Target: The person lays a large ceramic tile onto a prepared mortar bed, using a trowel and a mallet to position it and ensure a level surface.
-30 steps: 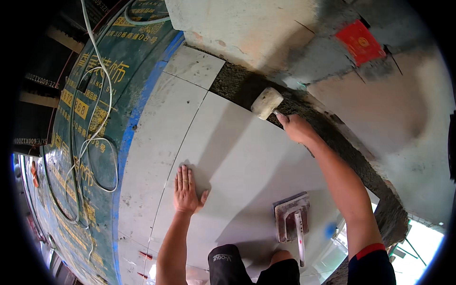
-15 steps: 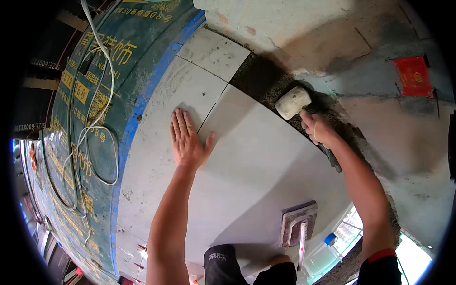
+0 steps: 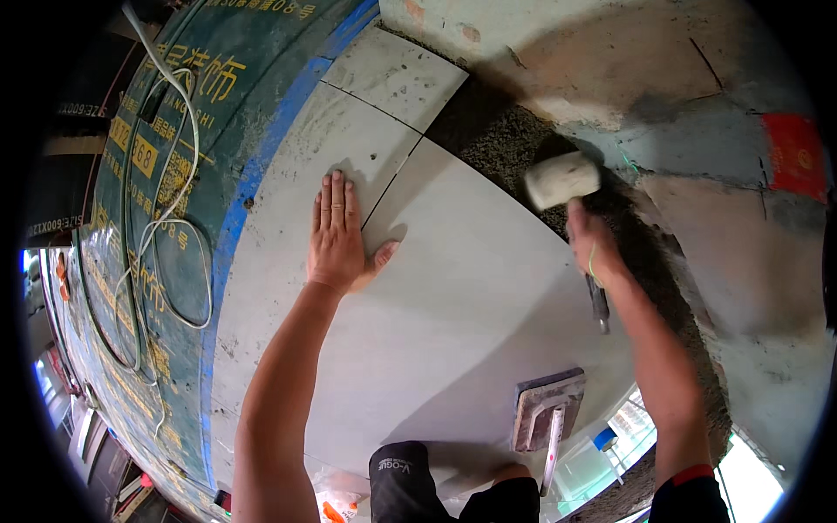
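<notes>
My left hand (image 3: 338, 231) lies flat with fingers stretched out and thumb apart, on a grey floor tile (image 3: 288, 218) beside a dark joint line. My right hand (image 3: 595, 242) is wrapped round the dark handle of a mallet (image 3: 562, 180) with a thick pale, stained head. That head is over the strip of dark mortar (image 3: 497, 144) along the edge of a large smooth grey tile (image 3: 462, 288); I cannot tell whether it touches anything. A smaller speckled tile (image 3: 397, 78) borders the mortar's far end.
A plastering float (image 3: 547, 410) with a white-handled tool across it rests on the large tile near my knees. Blue tape (image 3: 253, 187) edges a green protective sheet (image 3: 209, 122), where white cable (image 3: 187, 96) lies looped. The bare wall (image 3: 645, 70) carries a red square (image 3: 793, 157).
My right hand and the mallet have shifted, and the handle now shows over the large tile. My left hand stays flat, slightly farther up the tile. The view has shifted a little.
</notes>
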`<state>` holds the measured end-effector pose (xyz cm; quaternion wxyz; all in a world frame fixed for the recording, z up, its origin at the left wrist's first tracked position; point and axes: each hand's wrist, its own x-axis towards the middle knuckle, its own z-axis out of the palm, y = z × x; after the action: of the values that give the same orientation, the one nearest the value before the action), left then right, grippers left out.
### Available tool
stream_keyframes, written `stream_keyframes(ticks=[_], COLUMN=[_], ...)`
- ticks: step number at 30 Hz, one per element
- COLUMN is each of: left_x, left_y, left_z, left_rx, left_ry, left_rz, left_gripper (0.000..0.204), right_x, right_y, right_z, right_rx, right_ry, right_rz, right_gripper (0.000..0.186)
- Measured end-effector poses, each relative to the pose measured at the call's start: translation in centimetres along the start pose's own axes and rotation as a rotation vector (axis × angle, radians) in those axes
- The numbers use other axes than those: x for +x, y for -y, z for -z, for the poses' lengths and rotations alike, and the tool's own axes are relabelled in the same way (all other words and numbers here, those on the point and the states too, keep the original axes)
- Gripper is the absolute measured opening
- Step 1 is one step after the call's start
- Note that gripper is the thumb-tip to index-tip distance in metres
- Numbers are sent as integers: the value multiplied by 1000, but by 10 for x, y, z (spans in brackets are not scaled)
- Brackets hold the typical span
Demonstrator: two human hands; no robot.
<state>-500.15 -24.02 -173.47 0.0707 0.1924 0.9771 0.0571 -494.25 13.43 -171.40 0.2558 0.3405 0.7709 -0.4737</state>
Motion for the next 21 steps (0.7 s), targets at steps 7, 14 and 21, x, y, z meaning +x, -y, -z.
stream_keyframes(ticks=[7,14,21], left_x=[6,13,17], left_y=[0,-6,1], left_z=[-3,-3,-1], left_rx=[0,1,46], left_ry=[-25,14,-98], left_rz=[-32,-16,64], left_gripper=[96,100,78], right_x=[2,0,-24], right_y=[-3,-3,8], right_z=[5,13,22], right_rx=[153,112,-125], right_ry=[71,58,21], right_rz=[-56,-98,168], right_gripper=[57,55,48])
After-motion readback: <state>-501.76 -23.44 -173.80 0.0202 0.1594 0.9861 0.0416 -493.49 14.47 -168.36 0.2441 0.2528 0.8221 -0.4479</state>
